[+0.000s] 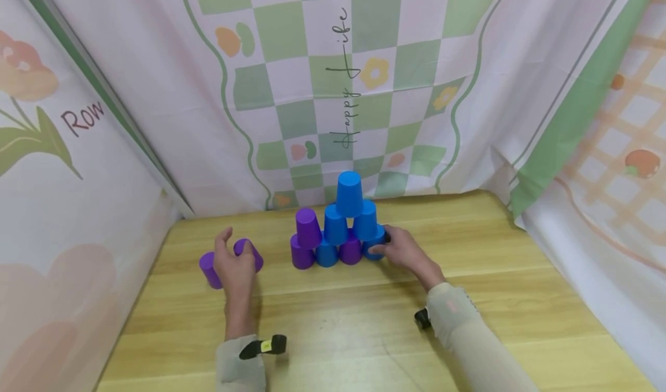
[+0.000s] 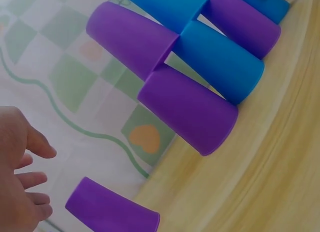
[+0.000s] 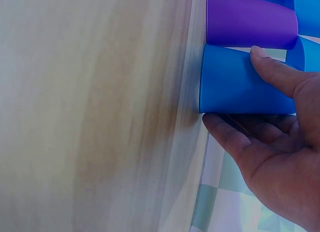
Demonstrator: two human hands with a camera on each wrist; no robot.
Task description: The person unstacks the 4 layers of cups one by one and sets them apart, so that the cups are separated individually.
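Upside-down purple and blue cups stand stacked in tiers against the back of the table. My right hand (image 1: 408, 253) grips the blue cup (image 3: 245, 81) at the right end of the bottom row, thumb on its front and fingers along its outer side. On top, one blue cup (image 1: 350, 194) rests across two blue cups; a purple cup (image 1: 309, 229) fills the left of that middle row. My left hand (image 1: 235, 270) hovers at two separate purple cups, one on its left (image 1: 210, 269) and one on its right (image 1: 250, 255), its fingers loosely bent and holding nothing.
The wooden table (image 1: 333, 328) carries everything. A checked curtain (image 1: 333, 91) hangs right behind the stack, and more curtain encloses both sides. Dark wrist cameras are strapped at both sleeves, the left one (image 1: 265, 346) standing out over the table.
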